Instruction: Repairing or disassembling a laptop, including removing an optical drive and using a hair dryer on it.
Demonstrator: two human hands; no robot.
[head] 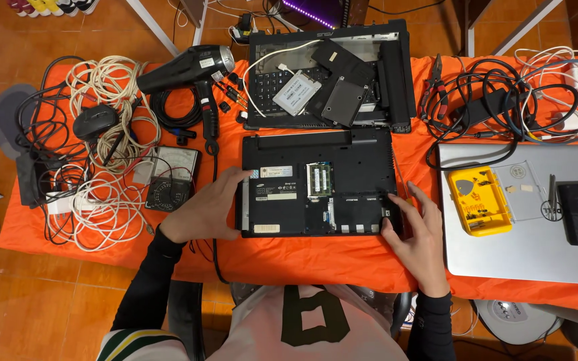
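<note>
A black laptop base (342,164) lies upside down on the orange tablecloth (316,257), its memory bay open with a green module (318,179) showing. My left hand (203,208) grips the base's left edge, thumb on the underside near the white labels. My right hand (417,234) rests on the base's near right corner, fingers spread over the edge. Neither hand lifts the base off the cloth.
A second opened black laptop (389,80) with loose drives (297,91) lies behind. A black heat gun (192,70), analog multimeter (172,180), mouse (93,120) and tangled cables (108,134) fill the left. Right: silver laptop (503,247), yellow screw box (479,199), pliers (434,83), more cables.
</note>
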